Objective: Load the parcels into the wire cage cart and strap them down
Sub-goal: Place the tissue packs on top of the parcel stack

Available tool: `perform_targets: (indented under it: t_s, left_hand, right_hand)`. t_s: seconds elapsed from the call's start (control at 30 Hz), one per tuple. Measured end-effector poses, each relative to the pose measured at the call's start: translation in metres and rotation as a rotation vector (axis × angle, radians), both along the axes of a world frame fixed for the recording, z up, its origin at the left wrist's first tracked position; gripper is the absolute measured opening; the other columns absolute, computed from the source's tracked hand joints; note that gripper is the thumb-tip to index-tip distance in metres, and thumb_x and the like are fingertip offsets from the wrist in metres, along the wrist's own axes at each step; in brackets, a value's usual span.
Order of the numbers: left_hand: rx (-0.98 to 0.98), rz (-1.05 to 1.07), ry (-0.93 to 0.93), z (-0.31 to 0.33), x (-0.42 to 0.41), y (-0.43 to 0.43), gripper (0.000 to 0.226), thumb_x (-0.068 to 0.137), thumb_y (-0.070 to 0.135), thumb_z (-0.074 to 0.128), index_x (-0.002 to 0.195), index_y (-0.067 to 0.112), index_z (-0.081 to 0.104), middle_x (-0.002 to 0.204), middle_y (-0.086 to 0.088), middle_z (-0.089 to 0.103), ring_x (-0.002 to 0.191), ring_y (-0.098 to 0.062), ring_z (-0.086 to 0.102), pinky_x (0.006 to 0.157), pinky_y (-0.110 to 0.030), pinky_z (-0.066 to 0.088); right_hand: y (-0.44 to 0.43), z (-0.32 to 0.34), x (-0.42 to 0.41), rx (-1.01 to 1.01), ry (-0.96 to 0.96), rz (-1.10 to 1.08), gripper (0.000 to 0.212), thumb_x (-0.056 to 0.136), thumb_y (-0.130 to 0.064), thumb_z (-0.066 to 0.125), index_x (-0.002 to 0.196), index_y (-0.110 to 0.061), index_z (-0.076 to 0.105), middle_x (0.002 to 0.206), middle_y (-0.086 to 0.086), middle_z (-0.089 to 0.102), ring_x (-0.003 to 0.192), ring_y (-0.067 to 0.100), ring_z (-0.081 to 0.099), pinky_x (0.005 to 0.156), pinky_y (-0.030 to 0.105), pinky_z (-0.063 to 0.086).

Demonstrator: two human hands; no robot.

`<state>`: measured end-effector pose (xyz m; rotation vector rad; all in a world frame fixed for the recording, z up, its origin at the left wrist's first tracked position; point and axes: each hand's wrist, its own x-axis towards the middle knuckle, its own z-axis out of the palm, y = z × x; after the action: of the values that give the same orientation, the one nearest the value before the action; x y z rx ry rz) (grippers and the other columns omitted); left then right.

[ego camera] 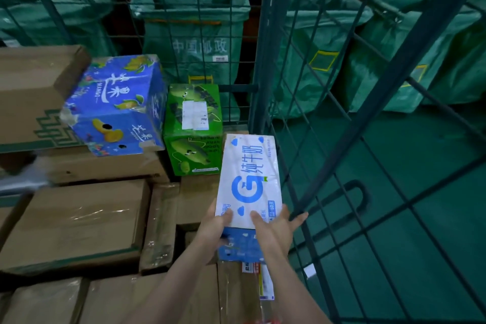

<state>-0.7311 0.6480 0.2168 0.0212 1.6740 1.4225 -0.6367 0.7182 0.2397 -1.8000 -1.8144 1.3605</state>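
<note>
Milk box (248, 179), lower centre of the frame beside the right wall of the wire cage cart (264, 73), points lengthwise up-frame from its near end, where the left hand (213, 226) clasps one corner and the right hand (278, 229) steadies the other, fingers straight.

head cam | wide-angle | faces forward-down | close over wire cage cart (271, 34) | single view

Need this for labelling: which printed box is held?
The white box: left hand grips and right hand steadies its near end. The blue box and green box sit untouched.
</note>
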Motion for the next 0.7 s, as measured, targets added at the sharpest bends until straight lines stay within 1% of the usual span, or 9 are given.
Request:
perform_targets:
  t_s: [0.07, 0.13, 0.2, 0.27, 0.37, 0.43, 0.5, 0.57, 0.7]
  left_hand:
    - [0.010, -0.003, -0.005, 0.000, -0.001, -0.002, 0.025, 0.099, 0.013, 0.047, 0.120, 0.026, 0.047, 0.109, -0.002, 0.066, 0.097, -0.024, 0.063, 0.058, -0.031, 0.049]
    - [0.025, 0.022, -0.008, 0.003, 0.001, -0.006, 0.028, 0.099, 0.009, 0.044, 0.122, 0.025, 0.045, 0.112, -0.005, 0.065, 0.100, -0.026, 0.062, 0.057, -0.030, 0.048]
    - [0.031, 0.026, 0.022, 0.007, 0.000, -0.003, 0.032, 0.099, 0.005, 0.041, 0.123, 0.026, 0.044, 0.113, -0.005, 0.063, 0.097, -0.023, 0.062, 0.057, -0.029, 0.048]
    - [0.035, -0.007, 0.089, 0.015, -0.003, 0.006, 0.036, 0.099, 0.003, 0.040, 0.123, 0.029, 0.043, 0.114, -0.002, 0.063, 0.092, -0.018, 0.063, 0.055, -0.028, 0.047]
    - [0.054, -0.002, 0.149, 0.029, -0.018, 0.023, 0.042, 0.096, -0.004, 0.034, 0.126, 0.024, 0.043, 0.108, 0.003, 0.062, 0.087, -0.012, 0.061, 0.057, -0.027, 0.049]
    - [0.050, 0.000, 0.172, 0.031, -0.027, 0.021, 0.044, 0.093, -0.007, 0.031, 0.124, 0.023, 0.042, 0.100, 0.007, 0.062, 0.081, -0.006, 0.059, 0.058, -0.024, 0.050]
    - [0.041, -0.019, 0.198, 0.032, -0.032, 0.013, 0.044, 0.093, -0.007, 0.031, 0.124, 0.021, 0.041, 0.102, 0.004, 0.062, 0.080, -0.004, 0.059, 0.059, -0.023, 0.051]
    - [0.016, -0.031, 0.211, 0.031, -0.034, 0.011, 0.042, 0.094, -0.006, 0.032, 0.124, 0.023, 0.042, 0.105, 0.003, 0.062, 0.084, -0.007, 0.060, 0.066, -0.026, 0.052]
    - [-0.073, -0.005, 0.221, 0.015, -0.027, 0.019, 0.043, 0.097, 0.004, 0.036, 0.133, 0.029, 0.037, 0.122, 0.003, 0.058, 0.108, -0.017, 0.057, 0.094, -0.044, 0.049]
  right_hand:
    - [-0.003, -0.002, -0.004, 0.024, -0.024, 0.000, 0.079, 0.086, -0.034, 0.067, 0.146, -0.009, 0.023, 0.154, 0.012, -0.016, 0.119, 0.033, 0.050, 0.089, 0.029, 0.046]
    - [-0.008, -0.003, -0.007, 0.086, -0.055, 0.027, 0.076, 0.085, -0.032, 0.067, 0.144, -0.006, 0.025, 0.144, 0.015, 0.012, 0.109, 0.031, 0.053, 0.089, 0.034, 0.050]
    - [-0.006, -0.004, -0.010, 0.115, -0.036, 0.034, 0.075, 0.086, -0.030, 0.066, 0.144, -0.004, 0.025, 0.136, 0.012, 0.025, 0.109, 0.028, 0.051, 0.091, 0.037, 0.049]
    - [0.004, 0.000, -0.015, 0.115, 0.006, 0.015, 0.074, 0.086, -0.026, 0.066, 0.144, -0.003, 0.026, 0.139, 0.013, 0.027, 0.117, 0.028, 0.046, 0.096, 0.033, 0.044]
    - [0.023, 0.004, -0.034, 0.143, 0.085, 0.010, 0.069, 0.080, -0.019, 0.071, 0.136, 0.002, 0.036, 0.129, 0.010, 0.036, 0.113, 0.027, 0.050, 0.092, 0.028, 0.044]
    - [0.017, 0.001, -0.044, 0.155, 0.083, 0.037, 0.067, 0.077, -0.019, 0.072, 0.132, 0.002, 0.039, 0.125, 0.010, 0.038, 0.111, 0.030, 0.051, 0.094, 0.036, 0.046]
    - [0.007, -0.001, -0.045, 0.162, 0.070, 0.075, 0.064, 0.080, -0.018, 0.070, 0.132, 0.000, 0.038, 0.126, 0.009, 0.037, 0.113, 0.030, 0.050, 0.094, 0.040, 0.047]
    - [0.009, -0.002, -0.042, 0.181, 0.058, 0.110, 0.067, 0.082, -0.017, 0.068, 0.137, -0.001, 0.033, 0.128, 0.007, 0.036, 0.114, 0.027, 0.050, 0.095, 0.037, 0.046]
    - [0.026, -0.004, -0.033, 0.157, 0.019, 0.160, 0.067, 0.086, -0.015, 0.064, 0.142, 0.000, 0.029, 0.139, 0.008, 0.031, 0.117, 0.025, 0.049, 0.093, 0.027, 0.044]
